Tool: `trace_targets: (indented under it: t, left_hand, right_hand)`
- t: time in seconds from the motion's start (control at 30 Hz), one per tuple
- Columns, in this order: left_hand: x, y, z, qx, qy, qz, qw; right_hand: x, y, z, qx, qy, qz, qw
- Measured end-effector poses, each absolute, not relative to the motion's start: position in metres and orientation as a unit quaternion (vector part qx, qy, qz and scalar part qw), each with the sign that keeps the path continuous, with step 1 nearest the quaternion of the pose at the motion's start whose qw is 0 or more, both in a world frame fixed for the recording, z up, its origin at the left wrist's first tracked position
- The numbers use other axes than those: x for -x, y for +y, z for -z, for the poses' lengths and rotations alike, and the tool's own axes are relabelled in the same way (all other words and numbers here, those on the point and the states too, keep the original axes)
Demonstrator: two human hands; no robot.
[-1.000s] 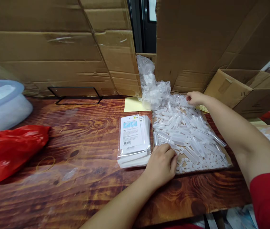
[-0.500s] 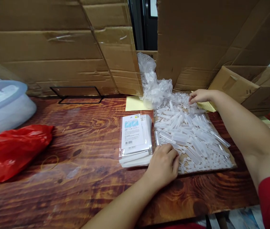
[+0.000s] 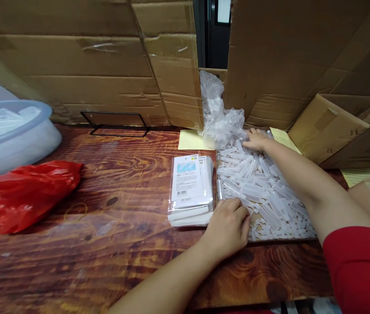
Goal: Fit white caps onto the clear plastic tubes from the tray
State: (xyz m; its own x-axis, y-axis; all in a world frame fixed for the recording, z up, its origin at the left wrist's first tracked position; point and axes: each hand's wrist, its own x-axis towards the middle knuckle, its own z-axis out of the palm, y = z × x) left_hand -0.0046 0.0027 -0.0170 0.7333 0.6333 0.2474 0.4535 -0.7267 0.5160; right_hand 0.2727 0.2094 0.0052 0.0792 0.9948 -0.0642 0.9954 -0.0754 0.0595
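A heap of small clear plastic tubes [image 3: 256, 183] lies on a flat cardboard sheet [image 3: 302, 237] on the wooden table. My left hand [image 3: 229, 229] rests at the near left corner of the heap with its fingers curled onto the tubes. My right hand [image 3: 256, 139] reaches to the far edge of the heap, fingers bent down among the tubes beside a crumpled clear bag [image 3: 219, 115]. What either hand grips is hidden. A stack of flat white packets in clear sleeves [image 3: 191, 189] lies just left of the heap.
A red plastic bag [image 3: 28, 192] and a pale blue tub [image 3: 11, 135] sit at the left. Cardboard walls [image 3: 106, 69] stand behind the table, with a black wire stand [image 3: 114, 123] at their foot. An open box [image 3: 338, 126] and yellow sheets [image 3: 189, 140] lie at the right and back.
My right hand has moved left along the far edge of the tube heap, toward the crumpled bag. My left hand has stayed at the near corner. The view has shifted slightly.
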Motion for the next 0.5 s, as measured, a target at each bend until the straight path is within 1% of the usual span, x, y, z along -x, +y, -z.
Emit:
trace_targets:
  t: [0.27,0.5]
  left_hand:
    - [0.004,0.003,0.017,-0.907,0.300,-0.204,0.215]
    - [0.004,0.003,0.018,-0.910,0.300,-0.202,0.201]
  right_hand:
    - [-0.257,0.205,0.003,-0.758,0.652,-0.019,0.007]
    - [-0.258,0.206,0.001,-0.749,0.662,0.000,-0.016]
